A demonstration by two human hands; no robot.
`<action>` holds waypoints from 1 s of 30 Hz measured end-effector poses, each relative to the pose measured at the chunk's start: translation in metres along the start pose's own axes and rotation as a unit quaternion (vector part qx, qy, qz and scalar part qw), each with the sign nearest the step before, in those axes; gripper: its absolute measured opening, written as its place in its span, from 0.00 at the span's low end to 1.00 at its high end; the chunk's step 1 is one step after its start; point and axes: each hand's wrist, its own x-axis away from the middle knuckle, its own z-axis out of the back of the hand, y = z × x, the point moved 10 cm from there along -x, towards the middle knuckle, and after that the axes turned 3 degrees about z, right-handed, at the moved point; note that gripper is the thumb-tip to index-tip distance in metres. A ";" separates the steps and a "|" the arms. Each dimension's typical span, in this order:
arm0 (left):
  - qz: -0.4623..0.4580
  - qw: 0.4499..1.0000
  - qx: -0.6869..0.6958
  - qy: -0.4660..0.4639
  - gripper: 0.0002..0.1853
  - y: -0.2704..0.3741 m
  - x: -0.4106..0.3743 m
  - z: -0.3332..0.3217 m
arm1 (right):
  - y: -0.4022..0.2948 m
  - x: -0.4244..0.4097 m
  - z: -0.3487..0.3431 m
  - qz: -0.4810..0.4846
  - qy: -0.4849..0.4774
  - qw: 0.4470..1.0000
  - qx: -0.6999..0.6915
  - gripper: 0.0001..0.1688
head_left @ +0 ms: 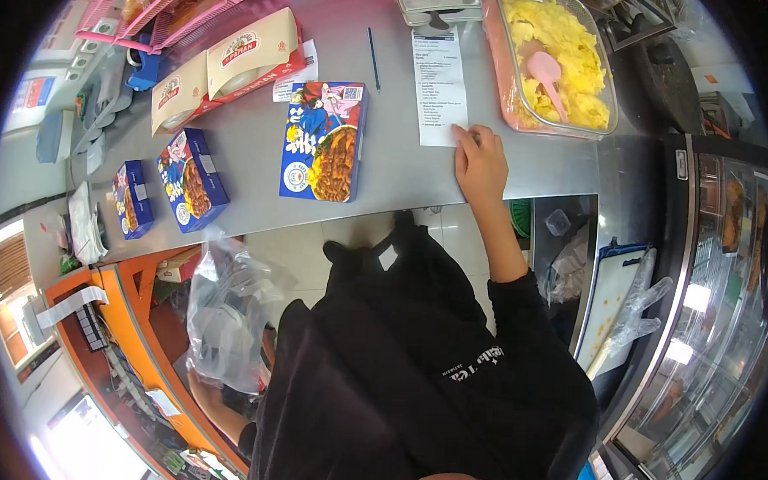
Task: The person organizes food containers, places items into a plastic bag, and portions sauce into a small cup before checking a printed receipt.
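My right hand [482, 164] rests at the counter's near edge, fingers loosely curled, with a fingertip at the lower right corner of a long printed paper slip [441, 89]. Low at the left, my left hand [208, 392] has hold of a crumpled clear plastic bag [229, 323], which hides some of its fingers. Before me on the steel counter [399, 171] stand three blue printed food boxes: a large one [324, 143], a medium one [192, 179] and a small one [131, 199]. A dark pen [374, 59] lies between the large box and the slip.
Beyond the blue boxes are cream-and-red cartons [251, 54]. A tray [511, 95] of yellow scrambled egg holds a pink scoop [545, 68]. Pink plastic baskets [170, 17] sit at far left. An orange shelf unit [131, 313] and a glass display case [705, 302] flank me.
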 end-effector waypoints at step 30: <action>0.093 0.972 -0.210 -0.051 0.14 -0.270 -0.101 -0.006 | 0.001 0.000 -0.001 0.000 -0.006 1.000 -0.004 0.16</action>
